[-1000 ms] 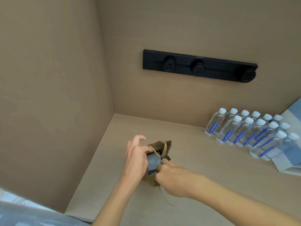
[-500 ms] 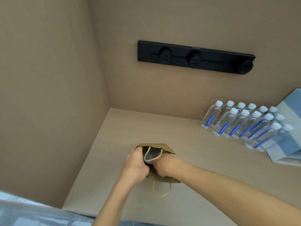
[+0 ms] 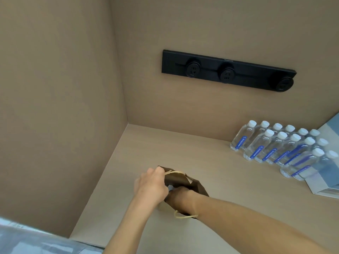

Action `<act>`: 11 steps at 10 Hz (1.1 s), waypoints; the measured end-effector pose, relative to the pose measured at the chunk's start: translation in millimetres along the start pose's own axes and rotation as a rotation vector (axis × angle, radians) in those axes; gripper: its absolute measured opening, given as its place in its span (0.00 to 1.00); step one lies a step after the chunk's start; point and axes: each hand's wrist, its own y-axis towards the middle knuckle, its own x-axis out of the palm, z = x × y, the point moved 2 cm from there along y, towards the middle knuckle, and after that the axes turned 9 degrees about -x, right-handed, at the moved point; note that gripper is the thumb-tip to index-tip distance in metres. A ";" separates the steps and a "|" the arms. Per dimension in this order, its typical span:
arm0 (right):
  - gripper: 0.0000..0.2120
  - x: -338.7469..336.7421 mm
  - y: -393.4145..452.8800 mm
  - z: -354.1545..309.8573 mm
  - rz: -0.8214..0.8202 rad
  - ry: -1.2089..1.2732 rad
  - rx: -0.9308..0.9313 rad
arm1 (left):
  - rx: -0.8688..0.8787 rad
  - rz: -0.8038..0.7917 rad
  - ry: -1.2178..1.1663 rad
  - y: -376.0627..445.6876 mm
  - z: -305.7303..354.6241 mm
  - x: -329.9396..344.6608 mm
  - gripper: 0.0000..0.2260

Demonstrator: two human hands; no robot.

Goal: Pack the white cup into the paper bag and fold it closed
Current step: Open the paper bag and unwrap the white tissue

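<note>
Gripping paper bag (image 3: 185,182) rim, left hand (image 3: 149,186) closed; right hand (image 3: 180,197) inside, grip hidden.

Beige shelf (image 3: 229,182); brown paper bag (image 3: 185,184) near front-left; water bottles (image 3: 278,147) clustered back-right; blue-white box (image 3: 328,182) beside them.

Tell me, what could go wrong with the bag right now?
The right hand is pushed deep inside the paper bag, so the thin paper might tear or crumple. The left hand grips only the bag's rim, so the bag could tip or slide on the shelf. The loose handle near the wrist might snag when the hand comes out.
</note>
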 end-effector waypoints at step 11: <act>0.24 -48.5 -130.9 24.7 1.213 2.001 -0.296 | 0.318 -0.198 -1.393 -55.9 26.7 -53.9 0.26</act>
